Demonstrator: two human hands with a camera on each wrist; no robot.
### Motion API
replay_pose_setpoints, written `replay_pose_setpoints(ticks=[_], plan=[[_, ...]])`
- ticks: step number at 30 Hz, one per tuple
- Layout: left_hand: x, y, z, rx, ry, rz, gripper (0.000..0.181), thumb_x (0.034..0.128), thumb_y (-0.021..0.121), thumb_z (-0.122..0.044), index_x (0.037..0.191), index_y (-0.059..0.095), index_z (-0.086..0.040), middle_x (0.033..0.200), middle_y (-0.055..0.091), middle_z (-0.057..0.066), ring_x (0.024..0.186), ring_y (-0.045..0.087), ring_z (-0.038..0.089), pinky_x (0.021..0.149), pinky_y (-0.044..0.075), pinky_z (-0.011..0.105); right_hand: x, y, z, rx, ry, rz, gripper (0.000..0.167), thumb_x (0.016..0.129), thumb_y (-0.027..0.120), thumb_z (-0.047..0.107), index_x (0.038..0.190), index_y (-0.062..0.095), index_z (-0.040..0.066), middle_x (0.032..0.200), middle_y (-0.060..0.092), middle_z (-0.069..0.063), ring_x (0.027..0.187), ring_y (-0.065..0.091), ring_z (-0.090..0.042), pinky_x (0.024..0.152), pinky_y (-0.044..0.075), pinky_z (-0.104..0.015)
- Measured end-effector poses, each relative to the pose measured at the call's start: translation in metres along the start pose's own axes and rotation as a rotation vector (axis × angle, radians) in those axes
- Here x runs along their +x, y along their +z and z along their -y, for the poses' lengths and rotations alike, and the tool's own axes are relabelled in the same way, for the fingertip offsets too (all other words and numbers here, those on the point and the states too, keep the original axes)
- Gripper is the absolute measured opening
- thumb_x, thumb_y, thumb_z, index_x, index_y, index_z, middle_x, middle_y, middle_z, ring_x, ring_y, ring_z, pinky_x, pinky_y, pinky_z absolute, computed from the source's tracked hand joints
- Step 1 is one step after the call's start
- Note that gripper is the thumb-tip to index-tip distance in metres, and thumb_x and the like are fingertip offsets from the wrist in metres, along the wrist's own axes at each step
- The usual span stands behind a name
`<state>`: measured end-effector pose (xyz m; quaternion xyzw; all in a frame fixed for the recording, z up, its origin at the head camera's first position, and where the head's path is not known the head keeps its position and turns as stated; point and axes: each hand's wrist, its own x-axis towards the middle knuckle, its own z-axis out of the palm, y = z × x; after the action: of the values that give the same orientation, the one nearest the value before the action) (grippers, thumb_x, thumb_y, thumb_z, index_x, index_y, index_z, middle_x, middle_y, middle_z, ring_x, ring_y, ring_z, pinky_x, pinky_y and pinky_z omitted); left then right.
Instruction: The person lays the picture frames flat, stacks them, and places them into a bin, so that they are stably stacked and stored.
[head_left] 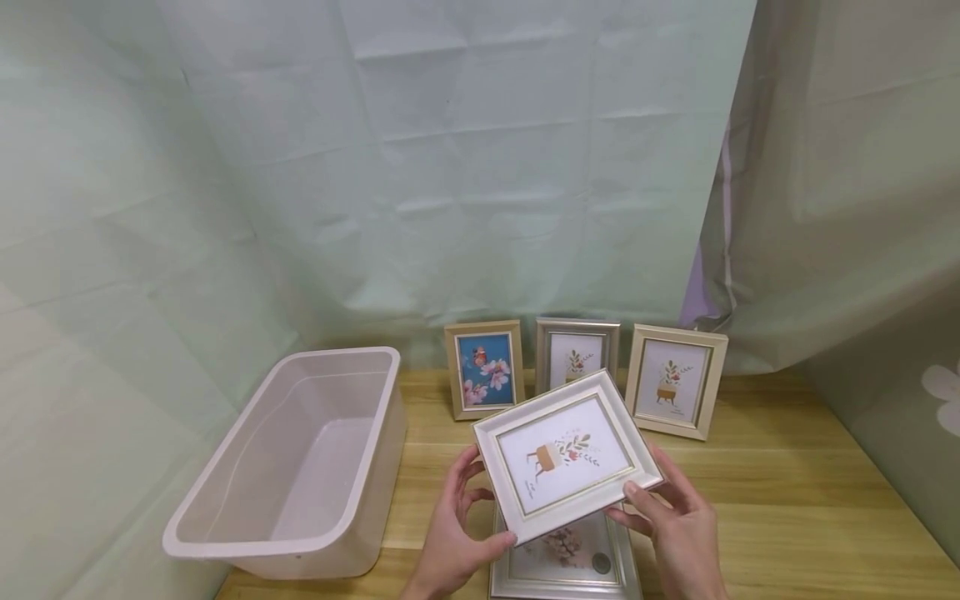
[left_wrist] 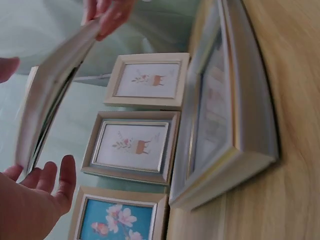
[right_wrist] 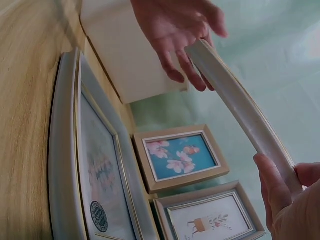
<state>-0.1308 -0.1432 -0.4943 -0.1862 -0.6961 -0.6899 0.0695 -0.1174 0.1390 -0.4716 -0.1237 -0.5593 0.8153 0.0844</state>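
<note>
A white picture frame [head_left: 562, 458] with a plant print is held tilted in the air by both hands. My left hand [head_left: 453, 542] pinches its lower left corner, thumb in front and fingers behind. At the lower right corner, my right hand [head_left: 678, 525] grips the edge, with the thumb on the front. Below it, a larger silver picture frame [head_left: 630, 567] with a blossom print and a round dark sticker lies on the table, partly hidden. Both wrist views catch the held frame nearly edge-on, as in the right wrist view, where its side [right_wrist: 240, 105] shows.
Three smaller frames stand upright at the back: a tan one with blue blossoms [head_left: 486, 371], a grey-brown one [head_left: 573, 346] partly covered, and a cream one [head_left: 675, 383]. A deep white plastic tub [head_left: 382, 467] sits at left. Pale green cloth [head_left: 480, 167] hangs behind the wooden table [head_left: 810, 500].
</note>
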Motion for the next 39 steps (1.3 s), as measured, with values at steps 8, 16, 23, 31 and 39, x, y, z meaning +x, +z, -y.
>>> replay_pose_setpoints(ticks=[8, 16, 23, 31, 39], plan=[[-0.006, 0.008, -0.006, 0.302, -0.057, -0.019, 0.134, 0.063, 0.103, -0.018, 0.172, 0.025, -0.017, 0.164, 0.044, 0.014, 0.126, 0.058, 0.009, 0.106, 0.052, 0.036, -0.003, -0.004, -0.003, 0.027, -0.031, 0.078, 0.062, 0.095, 0.07, -0.013, 0.141, 0.062, 0.028, 0.11, 0.077, 0.004, 0.095, 0.079, -0.015, 0.079, 0.069, -0.04], [-0.007, 0.008, -0.005, 0.457, 0.051, -0.04, 0.14, 0.0606, 0.105, -0.023, 0.172, 0.022, -0.006, 0.167, 0.041, 0.019, 0.134, 0.047, 0.006, 0.103, 0.052, 0.028, -0.009, -0.008, -0.001, -0.096, -0.012, 0.12, 0.063, 0.088, 0.075, -0.016, 0.135, 0.058, 0.021, 0.116, 0.068, 0.002, 0.092, 0.08, -0.02, 0.078, 0.07, -0.041], [-0.006, 0.003, -0.003, 0.505, 0.125, 0.006, 0.138, 0.0614, 0.104, -0.024, 0.171, 0.024, -0.008, 0.162, 0.045, 0.018, 0.131, 0.05, 0.008, 0.1, 0.055, 0.03, -0.014, -0.011, 0.008, -0.373, 0.01, 0.105, 0.091, 0.076, 0.089, -0.013, 0.156, 0.052, 0.013, 0.133, 0.057, -0.012, 0.085, 0.078, -0.017, 0.075, 0.068, -0.032], [-0.008, -0.001, -0.005, 0.524, 0.073, 0.032, 0.135, 0.0582, 0.104, -0.022, 0.169, 0.028, -0.005, 0.16, 0.049, 0.016, 0.121, 0.055, 0.008, 0.099, 0.055, 0.03, -0.018, -0.014, 0.003, -0.594, -0.069, 0.147, 0.107, 0.065, 0.098, -0.01, 0.159, 0.047, 0.001, 0.151, 0.045, -0.02, 0.099, 0.07, 0.0, 0.084, 0.064, -0.021], [-0.009, -0.005, -0.007, 0.537, -0.131, 0.072, 0.138, 0.0573, 0.106, -0.029, 0.169, 0.028, -0.005, 0.167, 0.045, 0.014, 0.127, 0.057, 0.017, 0.108, 0.055, 0.035, -0.021, -0.016, -0.011, -0.843, -0.169, 0.087, 0.099, 0.058, 0.106, 0.007, 0.146, 0.061, -0.002, 0.137, 0.058, -0.021, 0.115, 0.07, -0.028, 0.087, 0.062, -0.022]])
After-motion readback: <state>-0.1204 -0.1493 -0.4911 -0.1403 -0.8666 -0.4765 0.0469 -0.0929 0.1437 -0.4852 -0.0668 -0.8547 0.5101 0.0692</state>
